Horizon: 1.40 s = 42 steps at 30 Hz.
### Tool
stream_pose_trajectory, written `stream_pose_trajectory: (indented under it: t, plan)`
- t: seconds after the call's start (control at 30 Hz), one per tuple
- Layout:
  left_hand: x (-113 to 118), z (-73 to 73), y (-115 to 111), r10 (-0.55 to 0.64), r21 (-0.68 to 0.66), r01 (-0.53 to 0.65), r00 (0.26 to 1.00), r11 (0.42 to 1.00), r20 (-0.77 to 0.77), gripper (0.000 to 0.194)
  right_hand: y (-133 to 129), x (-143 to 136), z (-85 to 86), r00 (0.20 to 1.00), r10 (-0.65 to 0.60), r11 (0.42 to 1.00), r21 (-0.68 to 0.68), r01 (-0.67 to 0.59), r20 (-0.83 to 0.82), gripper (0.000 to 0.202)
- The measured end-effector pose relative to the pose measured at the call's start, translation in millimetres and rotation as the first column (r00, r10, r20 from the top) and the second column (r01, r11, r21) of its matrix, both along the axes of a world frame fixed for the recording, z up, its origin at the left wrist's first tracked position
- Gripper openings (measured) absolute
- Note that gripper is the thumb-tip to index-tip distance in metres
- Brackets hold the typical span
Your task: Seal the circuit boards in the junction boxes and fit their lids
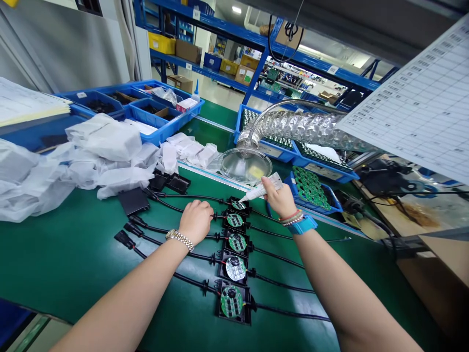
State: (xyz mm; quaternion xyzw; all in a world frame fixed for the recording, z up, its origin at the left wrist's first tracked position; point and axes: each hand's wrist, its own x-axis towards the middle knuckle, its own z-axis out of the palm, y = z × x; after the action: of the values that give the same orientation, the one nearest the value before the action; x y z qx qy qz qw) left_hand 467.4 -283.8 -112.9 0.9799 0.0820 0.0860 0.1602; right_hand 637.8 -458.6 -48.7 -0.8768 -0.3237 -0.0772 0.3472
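White squeeze tube [261,189], one, grasped in the right hand [280,199], nozzle at the farthest round circuit board [238,205]; risks: over-squeezing could flood the components, and a tug on the black cables [190,279] by the left hand [197,221], fingers curled, grip not discernible, could shift a board. Tube: slim, printed, tapering to its nozzle. Boards: five, mostly green, second-nearest silvery, seated in black housings [246,313] lined up on the green work surface [176,318].
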Motion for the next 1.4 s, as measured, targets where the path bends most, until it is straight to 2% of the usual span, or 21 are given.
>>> stream_pose_trajectory:
  t: [0.13,0.3,1.0,1.4]
  plan:
    - [-1,0.9,0,0.005,-0.003,-0.005,1.000,1.000,-0.017,0.014,13,1,-9.2,0.999,0.024,0.999,-0.028,-0.023,0.024,0.058]
    - [-1,3.0,-1,0.005,-0.012,-0.005,1.000,1.000,-0.022,0.014,19,2,-12.2,0.997,0.051,0.997,-0.061,-0.048,0.057,0.060]
    - [-1,1.5,0,0.001,-0.011,-0.001,1.000,1.000,-0.025,0.015,13,-4,4.9,0.977,0.136,0.978,-0.180,-0.106,0.163,0.062]
    - [-1,3.9,-1,0.000,-0.009,-0.001,0.999,1.000,-0.033,0.014,6,-12,9.5,0.975,0.143,0.978,-0.175,-0.112,0.172,0.059]
